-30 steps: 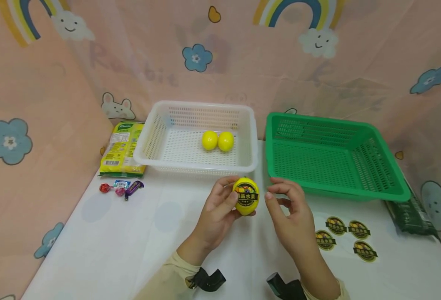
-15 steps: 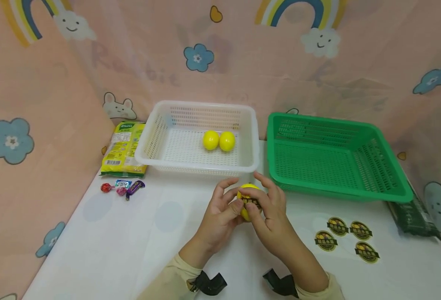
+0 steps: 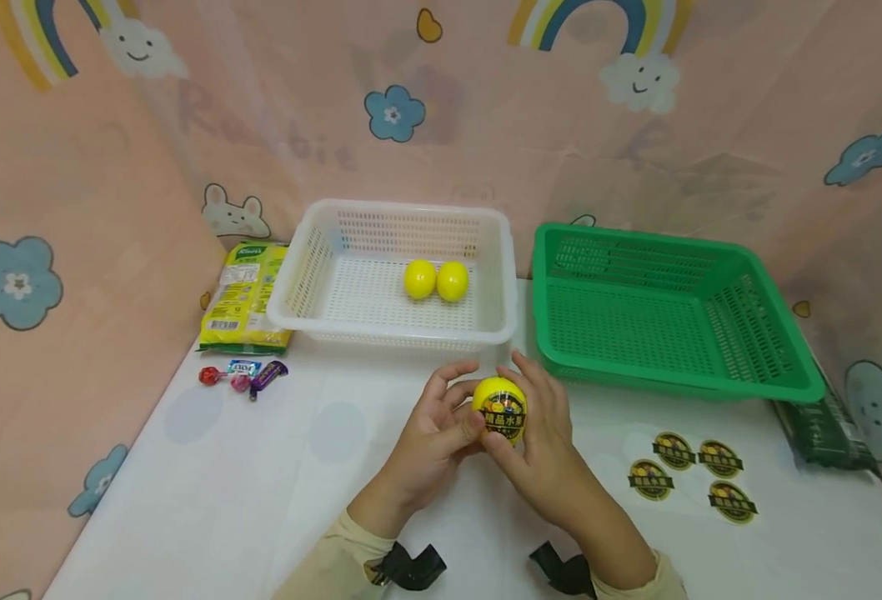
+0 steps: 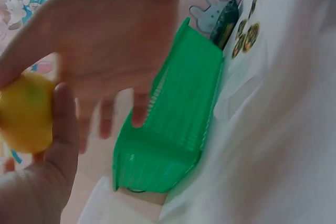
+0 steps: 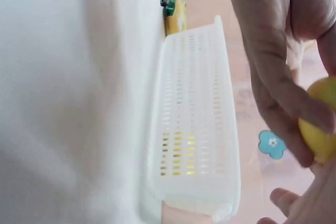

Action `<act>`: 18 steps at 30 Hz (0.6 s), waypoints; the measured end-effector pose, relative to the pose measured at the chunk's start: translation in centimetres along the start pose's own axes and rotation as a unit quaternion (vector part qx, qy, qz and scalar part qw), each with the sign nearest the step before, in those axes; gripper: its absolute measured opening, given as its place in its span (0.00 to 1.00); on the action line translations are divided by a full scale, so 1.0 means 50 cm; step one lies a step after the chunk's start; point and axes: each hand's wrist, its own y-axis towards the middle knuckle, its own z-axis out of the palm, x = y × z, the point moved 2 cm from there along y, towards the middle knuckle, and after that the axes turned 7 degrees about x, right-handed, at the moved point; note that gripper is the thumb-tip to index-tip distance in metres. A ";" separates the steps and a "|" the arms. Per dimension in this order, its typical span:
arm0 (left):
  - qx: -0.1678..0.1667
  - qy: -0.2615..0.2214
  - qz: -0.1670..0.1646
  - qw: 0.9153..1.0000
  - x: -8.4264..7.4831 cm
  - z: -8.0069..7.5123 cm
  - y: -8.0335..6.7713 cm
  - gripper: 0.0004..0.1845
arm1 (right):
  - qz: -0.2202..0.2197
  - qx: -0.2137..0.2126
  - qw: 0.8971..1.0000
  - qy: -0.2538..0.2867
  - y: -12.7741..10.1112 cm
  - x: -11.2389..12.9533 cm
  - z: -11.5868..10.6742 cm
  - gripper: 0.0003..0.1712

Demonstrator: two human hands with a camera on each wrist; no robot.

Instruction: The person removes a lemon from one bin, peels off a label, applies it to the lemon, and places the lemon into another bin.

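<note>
In the head view, a yellow lemon point(image 3: 498, 392) bears a round black-and-gold sticker point(image 3: 504, 417) with Chinese lettering. My left hand point(image 3: 437, 433) grips it from the left, thumb at the sticker's edge. My right hand point(image 3: 549, 442) holds its right side, thumb low on the front and fingers along the side. The left wrist view shows the lemon point(image 4: 26, 111) between both hands, with several right-hand fingers stretched out past it. In the right wrist view, left fingers curl over the lemon point(image 5: 320, 129); the right hand's hold is partly hidden there.
A white basket point(image 3: 392, 332) holds two yellow lemons point(image 3: 437, 281). Right of it stands a green basket point(image 3: 674, 385). Several loose stickers point(image 3: 674, 450) lie on the right. Left are wrapped candies point(image 3: 267, 379) and a yellow packet point(image 3: 242, 300); a dark green packet point(image 3: 831, 433) is far right.
My right hand came in from the right to the lemon and its fingers crossed over the sticker. Now they have drawn back to the right side, so the sticker shows again.
</note>
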 end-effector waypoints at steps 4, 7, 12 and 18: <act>0.011 0.028 0.017 0.999 -0.010 -0.001 -0.002 0.30 | 0.038 0.019 0.999 0.022 -0.009 -0.001 0.000 0.58; -0.005 0.056 0.030 0.998 -0.006 0.006 0.002 0.20 | 0.015 -0.031 0.998 0.053 -0.011 0.009 -0.005 0.44; -0.034 0.084 0.052 0.995 0.015 0.030 0.007 0.18 | -0.029 -0.130 0.987 0.087 -0.002 0.030 0.002 0.33; -0.042 0.104 0.077 0.991 0.037 0.051 0.002 0.21 | -0.041 -0.177 0.982 0.047 -0.003 0.027 0.023 0.28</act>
